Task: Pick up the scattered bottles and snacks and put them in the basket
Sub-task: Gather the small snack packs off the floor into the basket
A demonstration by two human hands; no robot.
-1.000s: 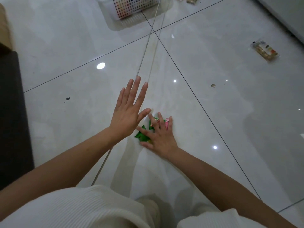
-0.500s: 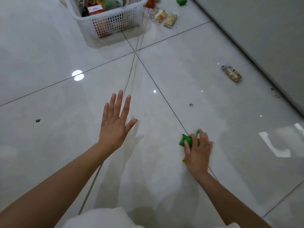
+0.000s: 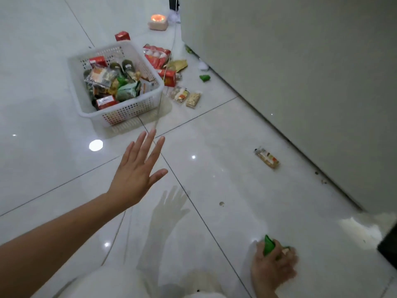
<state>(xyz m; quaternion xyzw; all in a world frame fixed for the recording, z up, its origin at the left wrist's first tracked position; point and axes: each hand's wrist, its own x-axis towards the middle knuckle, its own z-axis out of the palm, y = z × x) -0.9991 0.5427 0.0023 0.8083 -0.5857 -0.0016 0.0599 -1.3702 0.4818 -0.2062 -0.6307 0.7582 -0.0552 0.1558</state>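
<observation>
- Right hand (image 3: 274,266) is low at the bottom right, fingers curled tight around a small green snack packet (image 3: 269,247), which pokes up out of the top of the fist.
- That fist sits close over the glossy white tiled floor (image 3: 225,147); whether it touches the tile, I cannot tell.
- Left hand (image 3: 137,175) is stretched forward in mid-frame, palm down, fingers spread and holding nothing, with its pale reflection showing on the tile below.
- The white basket (image 3: 129,109) stands well ahead of both hands at upper left, already piled with red boxes, clear bags and green packets.
- Just beside the basket's right wall lie more snacks: a red bag (image 3: 156,55), a red box (image 3: 169,77), and two clear packs (image 3: 185,96) nearer the camera.
- A second small green packet (image 3: 204,77) rests near the grey wall (image 3: 300,82).
- One clear-wrapped snack (image 3: 267,158) lies alone on the floor, between the basket and the right hand.
</observation>
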